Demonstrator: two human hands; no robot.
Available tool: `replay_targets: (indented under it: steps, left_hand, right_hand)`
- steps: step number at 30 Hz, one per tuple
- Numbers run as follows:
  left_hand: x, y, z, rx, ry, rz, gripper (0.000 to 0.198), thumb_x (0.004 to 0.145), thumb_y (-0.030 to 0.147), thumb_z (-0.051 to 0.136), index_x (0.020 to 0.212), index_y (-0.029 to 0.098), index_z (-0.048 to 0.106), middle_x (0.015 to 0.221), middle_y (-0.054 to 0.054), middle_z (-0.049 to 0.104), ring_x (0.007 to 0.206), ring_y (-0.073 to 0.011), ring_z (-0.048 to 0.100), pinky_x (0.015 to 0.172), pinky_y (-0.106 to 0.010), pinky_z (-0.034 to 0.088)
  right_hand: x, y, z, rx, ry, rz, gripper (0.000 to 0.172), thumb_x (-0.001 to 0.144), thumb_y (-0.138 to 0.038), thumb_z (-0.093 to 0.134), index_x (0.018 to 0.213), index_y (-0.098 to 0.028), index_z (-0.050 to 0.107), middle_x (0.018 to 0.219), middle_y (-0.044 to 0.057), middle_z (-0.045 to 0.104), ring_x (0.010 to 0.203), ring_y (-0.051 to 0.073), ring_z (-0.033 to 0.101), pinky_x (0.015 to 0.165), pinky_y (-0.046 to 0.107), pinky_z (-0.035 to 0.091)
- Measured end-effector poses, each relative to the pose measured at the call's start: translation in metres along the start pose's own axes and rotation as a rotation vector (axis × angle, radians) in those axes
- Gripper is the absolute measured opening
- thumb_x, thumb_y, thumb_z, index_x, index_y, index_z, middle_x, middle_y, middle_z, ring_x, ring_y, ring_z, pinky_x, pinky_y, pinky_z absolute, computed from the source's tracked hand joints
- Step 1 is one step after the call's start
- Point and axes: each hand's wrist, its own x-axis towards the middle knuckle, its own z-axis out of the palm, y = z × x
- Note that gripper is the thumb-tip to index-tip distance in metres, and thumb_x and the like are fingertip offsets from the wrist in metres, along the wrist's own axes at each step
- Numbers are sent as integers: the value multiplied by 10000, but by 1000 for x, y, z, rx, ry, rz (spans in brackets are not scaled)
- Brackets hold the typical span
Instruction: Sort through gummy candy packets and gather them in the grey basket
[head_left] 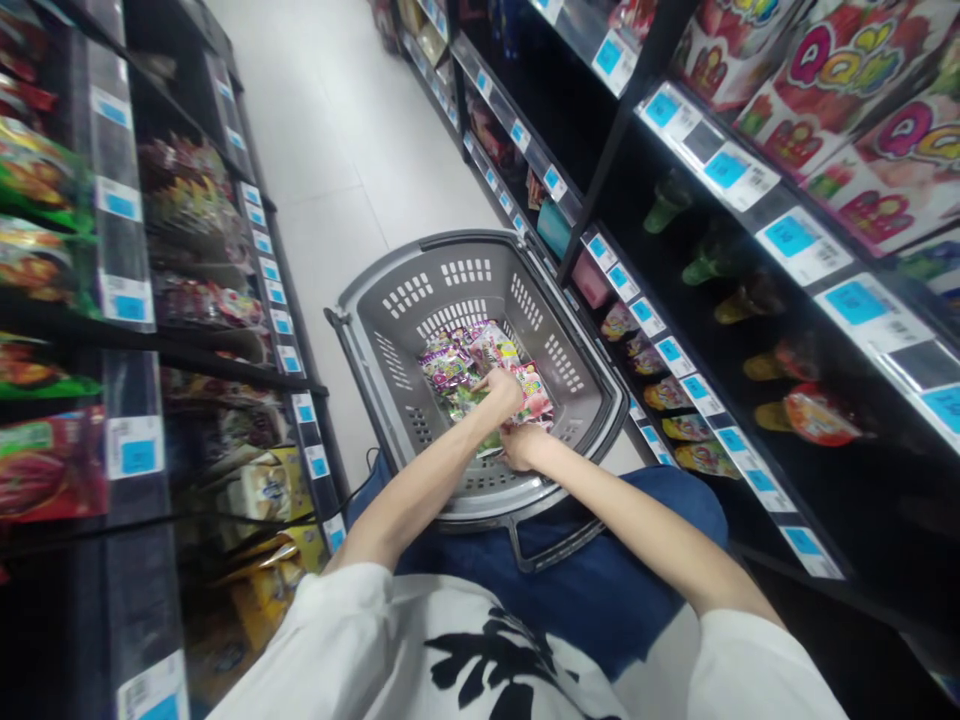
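Observation:
A grey plastic shopping basket [465, 270] with perforated walls stands in front of my knees. Inside lie several shiny candy packets [450, 368], purple, pink and green. My left hand [501, 388] reaches in, bent at the wrist, with its fingers closed around the edge of a packet among the pile. Lower and slightly to the right, my right hand [523, 446] has its fingers curled at a green and pink packet [534, 395] near the basket's near wall. Both sets of fingertips are partly hidden by the hands and packets.
Shelves with price tags [791, 238] and large QQ candy bags [862, 70] rise close on the right. Another shelf with hanging snack packets [199, 210] borders the left. A pale tiled floor [315, 110] runs ahead. The basket's handle [559, 550] hangs over my lap.

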Motion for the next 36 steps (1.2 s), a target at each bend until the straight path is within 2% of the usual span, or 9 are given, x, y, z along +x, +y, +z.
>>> replay_targets:
  steps: [4,12,14,17,21,24,27,31,36]
  left_hand:
    - [-22,4,-23,248,10,44,123,821,48,646,872,6,750,977,-277,724,1025,-400,698,884,-519,541]
    - [-39,-4,-68,352,297,251,340,968,224,451,993,89,762,1022,-206,744,1040,-305,712,910,-391,534]
    - [-35,-7,-71,253,429,308,343,975,236,440,979,120,764,1133,-174,740,1112,-278,697,958,-379,531]
    - [-28,-11,-71,88,558,386,328,980,256,461,991,131,764,1320,-171,671,1224,-290,651,1017,-426,518]
    - [-27,-12,-67,-113,660,490,266,968,265,506,1010,177,753,1292,-129,695,1222,-278,650,1022,-422,505]
    - [-32,-7,-67,-260,683,544,196,947,249,537,992,197,721,1084,-76,762,1058,-225,704,975,-352,507]
    - [-37,0,-68,-498,698,530,116,924,273,588,985,199,653,851,-17,740,823,-159,700,794,-261,522]
    - [-38,6,-70,-900,568,502,233,900,379,645,1041,210,569,750,23,679,622,-98,612,577,-195,453]
    - [-34,4,-68,-976,150,514,510,689,342,848,1104,168,608,932,-48,737,761,-143,696,673,-234,546]
  right_hand:
    - [2,-3,4,18,-13,5,402,919,-202,587,1286,-51,651,1257,256,636,1187,315,658,978,419,573]
    - [-29,22,-27,113,151,-118,446,1022,-417,449,1179,-91,710,1160,202,691,1123,287,673,939,351,521]
    - [-44,42,-41,217,283,-165,433,1031,-414,434,1032,-110,742,974,140,731,933,213,700,834,271,494]
    - [-62,77,-57,437,709,-92,397,1025,-365,447,870,-118,716,800,58,707,751,136,647,754,227,435]
    - [-64,110,-61,669,1213,168,243,967,-279,547,1113,-138,679,1062,45,722,953,149,660,908,247,457]
    - [-57,114,-62,698,1313,184,397,916,-267,631,1295,-148,619,1290,72,660,1178,182,607,1074,297,414]
    - [-55,107,-65,723,1282,28,319,945,-343,607,1196,-161,682,1205,48,700,1131,165,627,1019,268,431]
    - [-62,101,-68,761,1372,14,337,986,-397,529,867,-128,694,820,11,698,756,113,609,763,225,425]
    - [-74,115,-66,712,1637,147,323,1004,-420,500,887,-160,652,871,14,683,795,124,598,787,244,411]
